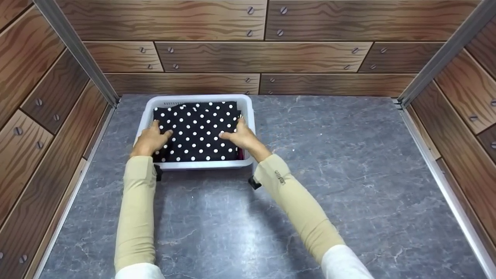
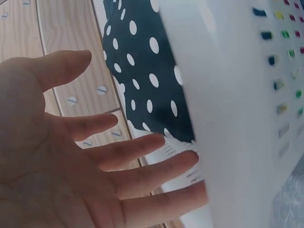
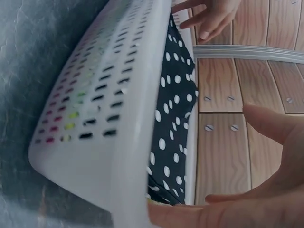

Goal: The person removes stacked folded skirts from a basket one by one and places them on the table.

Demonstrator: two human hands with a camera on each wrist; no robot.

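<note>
A white plastic basket (image 1: 205, 165) stands on the grey floor, slotted along its sides. On top inside it lies a folded black cloth with white polka dots (image 1: 197, 131). My left hand (image 1: 150, 140) is over the basket's left side, by the cloth's left edge; in the left wrist view its fingers (image 2: 152, 175) are spread and fairly straight, tips at the rim. At the cloth's right edge is my right hand (image 1: 246, 137), with the thumb (image 3: 268, 121) held apart from the fingers in the right wrist view. Neither hand grips the cloth.
Pink, yellow and green bits (image 3: 71, 114) show through the basket's slots below the polka-dot cloth. Wood-patterned panels (image 1: 263, 56) wall in the back and both sides. Metal rails run along the corners, and marbled grey floor (image 1: 329, 155) extends right of the basket.
</note>
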